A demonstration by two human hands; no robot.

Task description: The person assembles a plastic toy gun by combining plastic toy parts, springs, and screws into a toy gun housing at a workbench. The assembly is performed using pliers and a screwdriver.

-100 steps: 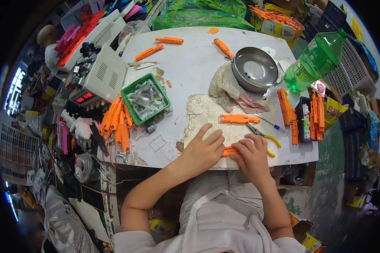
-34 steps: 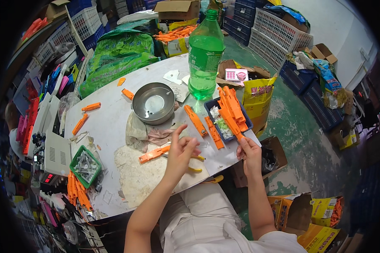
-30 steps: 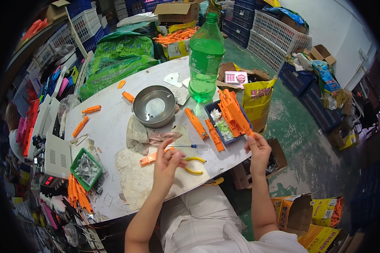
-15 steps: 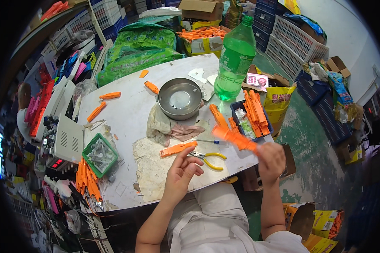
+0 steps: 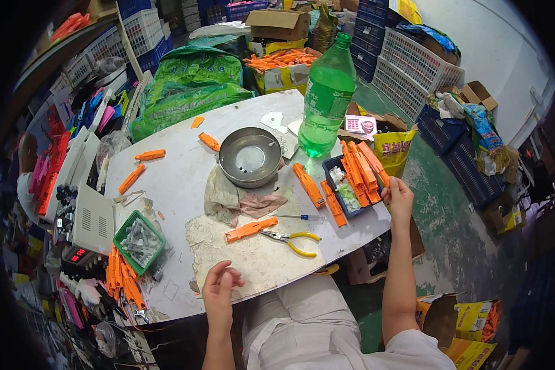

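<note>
My right hand [image 5: 398,198] is at the right edge of a dark blue basket [image 5: 353,211], its fingers closed on the near end of an orange plastic piece [image 5: 374,161]. That piece lies against several similar orange pieces heaped in the basket, beside small white and green bits. My left hand [image 5: 221,288] hovers over the table's front edge, fingers loosely bent and apart, holding nothing. Beyond it, a single orange piece [image 5: 251,229] lies on a worn pale sheet [image 5: 209,262], next to yellow-handled pliers [image 5: 293,239] and a thin screwdriver [image 5: 299,217]. Two more orange pieces [image 5: 308,185] rest left of the basket.
A metal bowl [image 5: 250,179], rags [image 5: 223,196] and a green bottle [image 5: 328,95] stand farther back. At left are a green basket [image 5: 156,229] of small clear parts, loose orange pieces [image 5: 122,277] and a beige machine [image 5: 92,209]. Boxes [image 5: 472,320] sit on the floor at right.
My right hand has brought the orange piece from over the table to the basket's heap. My left hand has drawn back, away from the pliers. The view has shifted slightly.
</note>
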